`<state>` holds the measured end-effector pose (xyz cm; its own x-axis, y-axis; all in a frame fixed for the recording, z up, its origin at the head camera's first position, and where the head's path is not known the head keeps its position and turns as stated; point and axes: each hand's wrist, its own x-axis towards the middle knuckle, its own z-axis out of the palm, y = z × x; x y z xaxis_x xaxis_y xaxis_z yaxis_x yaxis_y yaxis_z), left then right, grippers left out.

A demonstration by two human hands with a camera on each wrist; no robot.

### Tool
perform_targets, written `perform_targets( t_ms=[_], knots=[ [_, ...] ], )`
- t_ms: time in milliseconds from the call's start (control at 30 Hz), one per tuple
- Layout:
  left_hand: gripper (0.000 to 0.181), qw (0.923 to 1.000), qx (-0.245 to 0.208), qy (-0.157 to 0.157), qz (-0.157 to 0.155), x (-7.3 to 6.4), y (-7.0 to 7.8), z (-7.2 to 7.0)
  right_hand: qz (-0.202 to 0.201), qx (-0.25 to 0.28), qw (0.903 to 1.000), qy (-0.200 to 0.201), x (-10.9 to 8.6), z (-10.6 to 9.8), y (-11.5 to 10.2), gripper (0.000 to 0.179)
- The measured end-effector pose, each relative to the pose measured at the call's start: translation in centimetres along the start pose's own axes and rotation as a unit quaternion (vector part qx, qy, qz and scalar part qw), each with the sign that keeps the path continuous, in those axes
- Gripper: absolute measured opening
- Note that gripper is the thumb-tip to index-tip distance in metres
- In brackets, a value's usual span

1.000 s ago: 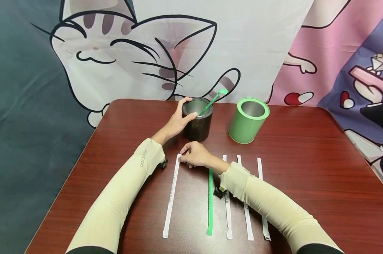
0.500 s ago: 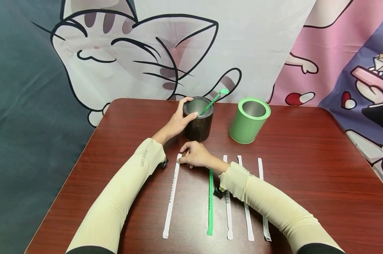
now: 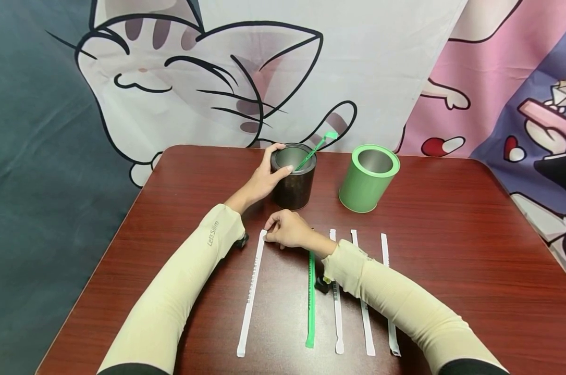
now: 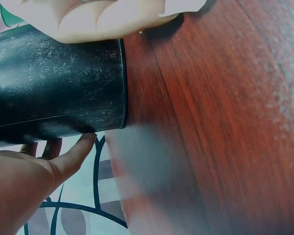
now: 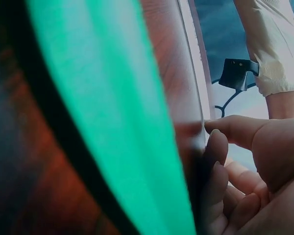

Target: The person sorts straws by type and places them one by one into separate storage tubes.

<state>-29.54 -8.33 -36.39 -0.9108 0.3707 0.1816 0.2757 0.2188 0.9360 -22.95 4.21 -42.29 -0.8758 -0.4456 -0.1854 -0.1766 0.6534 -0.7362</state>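
In the head view my left hand (image 3: 259, 182) holds a black can (image 3: 292, 194) by its rim, thumb at the near side. A green paper-wrapped straw (image 3: 316, 148) leans inside that can, its top sticking out. My right hand (image 3: 288, 229) pinches the top end of a white paper-wrapped straw (image 3: 250, 299), which lies on the table. The left wrist view shows the can's dark wall (image 4: 59, 78) beside the left hand (image 4: 24, 181). In the right wrist view the right hand's fingers (image 5: 218, 147) meet the white straw's edge.
A green can (image 3: 366, 187) stands right of the black one. Under the right forearm lie a green straw (image 3: 310, 307) and several white straws, one (image 3: 337, 317) nearest the green. The brown table (image 3: 475, 234) backs onto a printed curtain (image 3: 372, 62).
The white straw at the right hand has shifted slightly, its near end swinging left and toward the front. The right fingers have closed on its top. My left hand stays on the black can.
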Motion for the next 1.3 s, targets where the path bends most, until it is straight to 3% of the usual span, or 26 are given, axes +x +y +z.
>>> perform_targets(
  t_ms=[433, 700, 967, 1300],
  knots=[
    [0.059, 1.0, 0.0, -0.004, -0.002, -0.14, -0.16, -0.04, -0.008, 0.003, 0.9999, -0.015, -0.12, 0.03, -0.06, 0.008],
    [0.059, 1.0, 0.001, -0.006, -0.005, -0.13, -0.18, -0.13, -0.067, -0.07, 0.9945, -0.038, -0.19, -0.08, -0.42, 0.04],
    [0.059, 0.9999, -0.011, -0.013, -0.001, -0.04, -0.06, -0.16, -0.131, -0.084, 0.986, -0.06, -0.19, -0.2, -0.42, 0.031],
    [0.059, 0.9999, -0.007, -0.009, 0.004, -0.01, -0.09, -0.07, -0.129, -0.093, 0.9854, -0.061, -0.15, -0.02, -0.39, 0.017]
  ],
)
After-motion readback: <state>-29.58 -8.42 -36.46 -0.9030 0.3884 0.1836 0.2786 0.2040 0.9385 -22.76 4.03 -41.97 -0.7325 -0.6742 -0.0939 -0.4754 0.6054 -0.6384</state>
